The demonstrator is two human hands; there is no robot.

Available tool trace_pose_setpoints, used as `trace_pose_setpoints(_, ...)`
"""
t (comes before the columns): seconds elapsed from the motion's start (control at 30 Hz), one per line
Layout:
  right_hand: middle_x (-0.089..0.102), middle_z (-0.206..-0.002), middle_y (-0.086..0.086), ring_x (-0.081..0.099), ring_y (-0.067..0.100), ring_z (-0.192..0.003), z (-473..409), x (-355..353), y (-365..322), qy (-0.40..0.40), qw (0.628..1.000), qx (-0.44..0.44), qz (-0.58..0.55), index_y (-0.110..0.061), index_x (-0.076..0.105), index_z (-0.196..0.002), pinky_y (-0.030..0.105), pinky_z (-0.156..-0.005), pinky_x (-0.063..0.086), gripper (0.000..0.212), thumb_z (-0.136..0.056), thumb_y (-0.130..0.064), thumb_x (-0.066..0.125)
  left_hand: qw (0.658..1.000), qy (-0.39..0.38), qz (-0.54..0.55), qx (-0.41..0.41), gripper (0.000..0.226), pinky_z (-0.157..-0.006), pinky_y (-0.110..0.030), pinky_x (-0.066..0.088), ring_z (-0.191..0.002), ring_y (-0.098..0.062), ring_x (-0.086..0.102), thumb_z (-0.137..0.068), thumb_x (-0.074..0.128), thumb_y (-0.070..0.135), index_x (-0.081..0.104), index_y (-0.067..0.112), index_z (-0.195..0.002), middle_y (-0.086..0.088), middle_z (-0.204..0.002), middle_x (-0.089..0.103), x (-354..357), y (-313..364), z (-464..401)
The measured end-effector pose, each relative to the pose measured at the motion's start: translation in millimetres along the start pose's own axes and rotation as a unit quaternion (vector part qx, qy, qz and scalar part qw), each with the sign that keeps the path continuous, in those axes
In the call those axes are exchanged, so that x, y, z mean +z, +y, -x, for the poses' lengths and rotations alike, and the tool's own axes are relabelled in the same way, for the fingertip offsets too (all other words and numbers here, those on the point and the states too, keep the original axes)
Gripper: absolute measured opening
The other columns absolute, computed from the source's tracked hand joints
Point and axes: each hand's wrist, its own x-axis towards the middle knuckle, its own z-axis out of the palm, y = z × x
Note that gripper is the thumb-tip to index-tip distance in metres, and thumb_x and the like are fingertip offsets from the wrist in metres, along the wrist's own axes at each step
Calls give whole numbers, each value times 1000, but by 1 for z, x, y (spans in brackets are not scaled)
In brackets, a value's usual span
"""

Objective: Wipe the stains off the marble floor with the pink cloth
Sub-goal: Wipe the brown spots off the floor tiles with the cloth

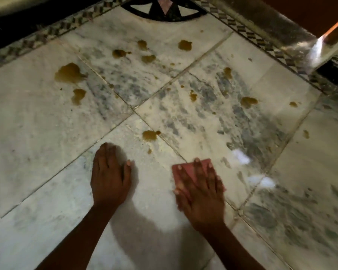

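**Right hand flat on the pink cloth, stains ahead**

The right hand [200, 190] lies palm down on the pink cloth [185, 171], fingers spread and pressing it against the marble floor [37, 133]; it pins the cloth rather than gripping it, and the hand is slightly blurred. The cloth shows beyond and to the left of the fingers, the rest hidden under the palm. The left hand [109, 178] rests flat and empty on the floor, well to the left of the cloth, fingers together and holding nothing. Brown stains [69, 73] dot the tiles beyond both hands; the nearest stain [149, 135] sits between the hands and further from the person, apart from the cloth. An inlaid patterned border [261, 41] runs along the far edges.
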Motion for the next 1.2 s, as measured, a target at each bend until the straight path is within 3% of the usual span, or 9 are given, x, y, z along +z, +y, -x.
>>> trace_pose_setpoints(0.17, 4, -181, 11, -2, 51, -163, -99, 11, -2, 62, 977, 201, -25, -49, 14, -168, 75, -126, 13, 68, -103, -70, 22, 999, -10, -24, -40, 78, -132, -51, 23, -164, -33, 23, -105, 41, 54, 31, 5, -165, -15, -175, 27, 7, -28, -15)
trace_pose_setpoints(0.37, 3, -182, 6, -3, 42, -166, -96, 13, -68, 37, 999, -19, 5, -41, 8, -171, 66, -130, 13, 65, -109, -59, 15, 999, 1, -27, -42, 73, -127, -56, 31, -160, -35, 32, -104, 38, 47, 37, 6, -164, -13, -174, 32, 2, -24, -18)
trace_pose_setpoints(0.47, 13, -181, 3, 7, 36, -167, -71, 4, -38, 24, 999, 18, 9, -46, 18, -169, 63, -128, 23, 64, -107, -64, 19, 998, -13, -27, -46, 73, -128, -56, 30, -160, -34, 32, -102, 38, 46, 37, 6, -164, -13, -174, 32, 0, -23, -16)
trace_pose_setpoints(0.63, 7, -181, 11, -2, 50, -164, -162, 18, -65, 68, 986, 151, -25, -43, 16, -170, 73, -127, 9, 68, -106, -66, 24, 998, -14, -30, -46, 73, -130, -52, 26, -163, -31, 28, -102, 42, 45, 36, 7, -164, -12, -175, 30, 3, -27, -17)
trace_pose_setpoints(0.73, 0, -182, 5, -10, 47, -164, -174, 18, -90, 32, 999, -13, 8, -51, 9, -168, 69, -130, -1, 65, -107, -65, 25, 998, -15, -33, -44, 73, -130, -53, 27, -163, -31, 28, -102, 41, 46, 35, 8, -165, -11, -176, 28, 1, -26, -18)
trace_pose_setpoints(0.83, 2, -182, -1, -8, 36, -167, -130, 8, -70, 10, 989, -145, 33, -56, 11, -166, 63, -132, 7, 63, -108, -64, 33, 998, -17, -33, -48, 73, -129, -54, 28, -162, -32, 29, -102, 40, 46, 35, 7, -165, -12, -176, 28, -1, -23, -17)
trace_pose_setpoints(0.9, 4, -182, -3, -2, 32, -168, -108, 4, -49, -1, 991, -132, 31, -57, 15, -166, 61, -131, 13, 60, -108, -63, 33, 998, -20, -29, -52, 73, -130, -54, 27, -163, -31, 28, -103, 40, 46, 34, 7, -165, -12, -176, 28, -3, -23, -17)
trace_pose_setpoints(1.07, 12, -180, 12, 4, 50, -164, -170, 18, -78, 53, 993, 107, -26, -46, 22, -168, 75, -125, 15, 66, -104, -64, 24, 998, -22, -31, -54, 73, -132, -51, 24, -164, -29, 25, -103, 41, 45, 33, 8, -166, -11, -177, 26, 1, -25, -17)
trace_pose_setpoints(1.2, 10, -181, 8, -1, 48, -165, -173, 25, -130, 50, 999, -2, -1, -51, 19, -167, 68, -129, 7, 64, -106, -64, 27, 998, -17, -35, -52, 73, -131, -52, 26, -163, -30, 28, -103, 39, 45, 33, 8, -166, -12, -176, 28, -1, -23, -16)
